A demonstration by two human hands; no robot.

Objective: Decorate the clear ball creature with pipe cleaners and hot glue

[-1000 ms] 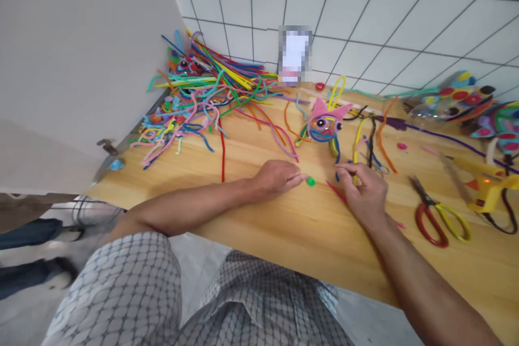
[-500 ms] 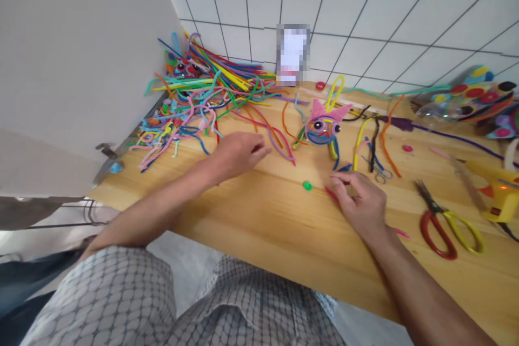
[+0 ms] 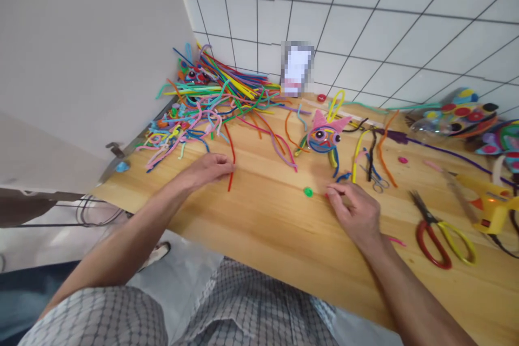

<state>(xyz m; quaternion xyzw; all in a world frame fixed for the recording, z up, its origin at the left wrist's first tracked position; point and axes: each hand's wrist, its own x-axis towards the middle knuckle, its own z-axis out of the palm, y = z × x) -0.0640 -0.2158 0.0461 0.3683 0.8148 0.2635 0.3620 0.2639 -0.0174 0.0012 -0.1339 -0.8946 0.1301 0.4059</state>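
My left hand is closed, its fingertips pinched on a thin red pipe cleaner that runs up and down past them. On the right, my right hand is also closed, thumb and forefinger pressed together; what they hold, if anything, is too small to make out. A pinkish-red pipe cleaner shows beside that wrist, partly covered by the hand. Between the hands lies a green button. Behind it sits a round googly-eyed figure with pink ears and a yellow loop.
Heaped pipe cleaners fill the back left of the wooden table. A phone leans on the tiled wall. Scissors, small scissors and a yellow glue gun lie to the right, near decorated figures.
My left hand has moved left and back from the middle of the table to the red pipe cleaner, uncovering it. My right hand stays nearly in place. The view has shifted slightly.
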